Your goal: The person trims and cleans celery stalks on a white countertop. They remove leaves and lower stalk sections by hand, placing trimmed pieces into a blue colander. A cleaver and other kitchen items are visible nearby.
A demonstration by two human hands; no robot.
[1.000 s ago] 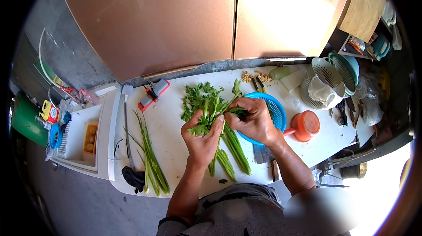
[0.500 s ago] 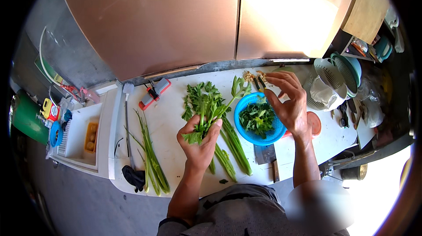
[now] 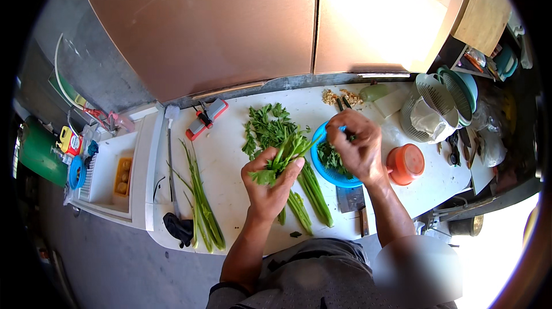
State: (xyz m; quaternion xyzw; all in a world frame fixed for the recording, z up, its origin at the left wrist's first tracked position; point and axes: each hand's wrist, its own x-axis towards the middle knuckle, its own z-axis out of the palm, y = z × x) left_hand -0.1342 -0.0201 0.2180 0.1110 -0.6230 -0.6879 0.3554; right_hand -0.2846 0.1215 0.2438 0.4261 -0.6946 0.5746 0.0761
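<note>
My left hand (image 3: 269,188) is closed round a bunch of leafy celery (image 3: 290,151), its cut stems and leaves poking out above the thumb. Over a blue plastic basket (image 3: 330,178) hangs my right hand (image 3: 359,145), fingers curled in; what they hold, if anything, is mostly hidden. Picked green leaves (image 3: 332,159) lie inside the basket, partly covered by that hand. Behind and beside my left hand, a leafy celery heap (image 3: 270,128) and thick celery stalks (image 3: 315,197) rest on the white table. Bare celery stalks (image 3: 204,211) lie farther left.
A cleaver (image 3: 351,198) lies just in front of the basket. To its right stands an orange cup (image 3: 406,164). Pale baskets (image 3: 428,108) crowd the right end. A red-and-grey tool (image 3: 207,119) sits at the back left, near a white sink (image 3: 109,162).
My right hand has gone from spread fingers to curled ones, shifting slightly left over the basket. The long leafy sprig sticking out of my left hand's bunch no longer shows there.
</note>
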